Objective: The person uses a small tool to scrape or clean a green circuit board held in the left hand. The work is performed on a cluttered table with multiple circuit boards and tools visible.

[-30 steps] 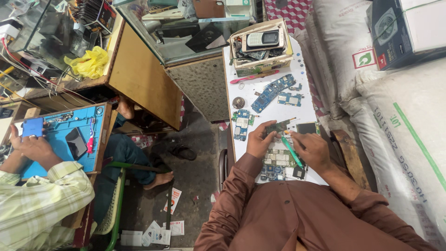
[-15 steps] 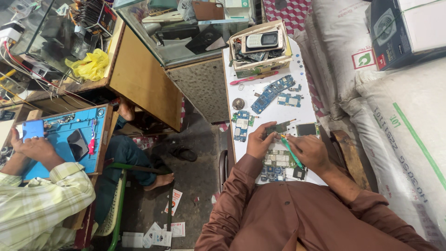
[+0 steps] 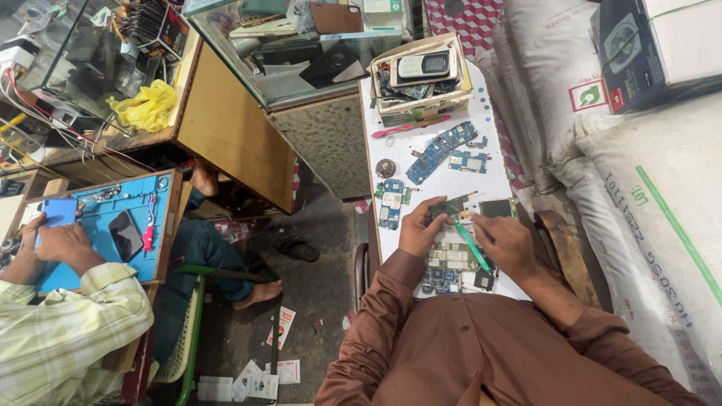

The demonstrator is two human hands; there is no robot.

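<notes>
Pinching a small circuit board point(image 3: 453, 207) with my left hand point(image 3: 421, 229), right hand point(image 3: 502, 244) gripping a green screwdriver point(image 3: 472, 246), near the white table point(image 3: 440, 177)'s front edge.

**Obscured and cut-off items**

Small circuit board point(image 3: 451, 207): partly covered by left hand point(image 3: 421, 229); components too small to tell. Green tool point(image 3: 472, 246): upper end hidden inside right hand point(image 3: 505, 244). Co-worker point(image 3: 68, 331): cut off at left edge. White sacks point(image 3: 662, 225): cut off at right edge.
</notes>
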